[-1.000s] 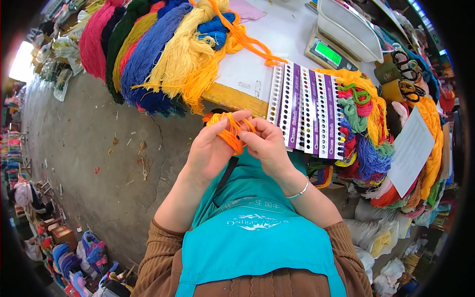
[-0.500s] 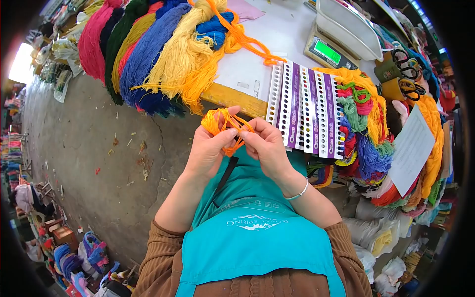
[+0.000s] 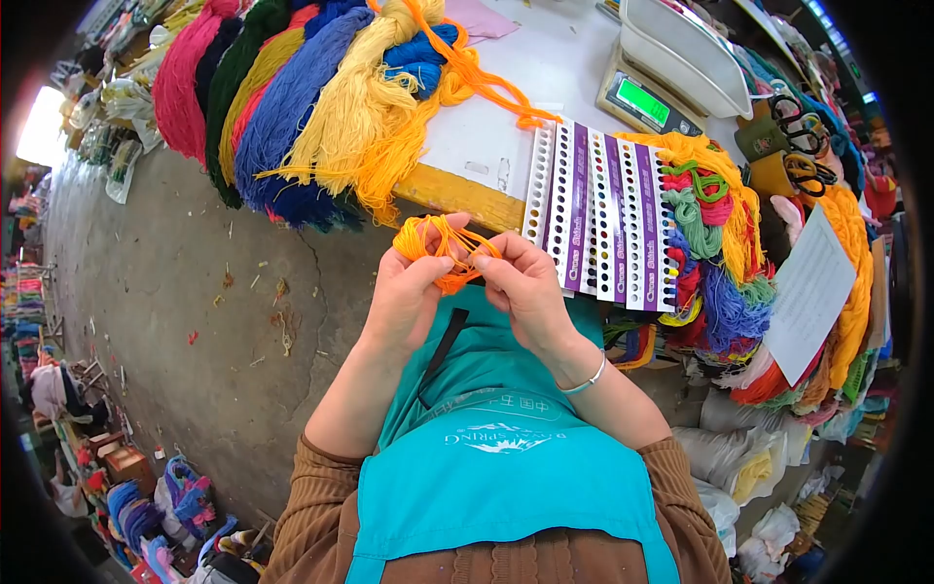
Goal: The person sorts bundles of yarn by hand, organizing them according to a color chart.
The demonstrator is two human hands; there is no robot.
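A small bundle of orange embroidery thread (image 3: 428, 238) is stretched between my two hands, in front of the table's edge and above my apron. My left hand (image 3: 407, 287) is closed around its left side, with loops of thread passing over the fingers. With thumb and fingertips, my right hand (image 3: 520, 282) pinches strands at the bundle's right end. Just beyond my right hand, purple and white thread colour cards (image 3: 608, 219) fan out over the table's edge. Yellow and orange thread hanks (image 3: 389, 185) hang over the edge beyond my left hand.
On the white table (image 3: 545, 49) stands a scale (image 3: 642, 102) with a lit green display and a white tray. Scissors (image 3: 808, 173) sit in holders at the right, near a hanging paper sheet (image 3: 812, 292). Blue, green and pink hanks (image 3: 292, 107) hang at the left.
The thread bundle has shifted slightly, and its loops now lie more spread between my hands. The lower hanging part has drawn up a little. Both hands keep their grip.
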